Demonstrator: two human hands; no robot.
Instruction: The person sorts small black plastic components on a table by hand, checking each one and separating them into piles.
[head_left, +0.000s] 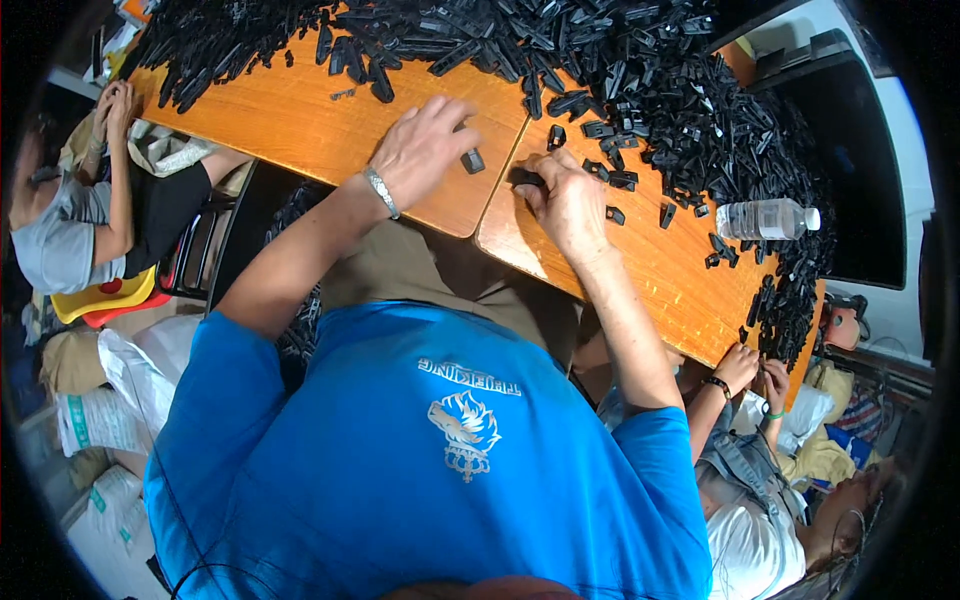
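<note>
A blue shirt [430, 450] fills the foreground. A small black plastic part [524, 177] is pinched in the right hand [568, 200], fingers closed on it. The left hand [425, 150] is laid half-open beside another part [473, 160] on the wooden surface [300, 120]. A large heap of black parts [640, 70] is left unsorted; little looks done.

We see our own body from above, in a bright blue short-sleeved T-shirt [430, 470] with a pale printed emblem [465, 430] and a line of lettering on the chest. Khaki trousers [440, 275] cover our lap. A silver bracelet [381, 191] circles our left wrist. Both forearms are bare below the sleeves.
</note>
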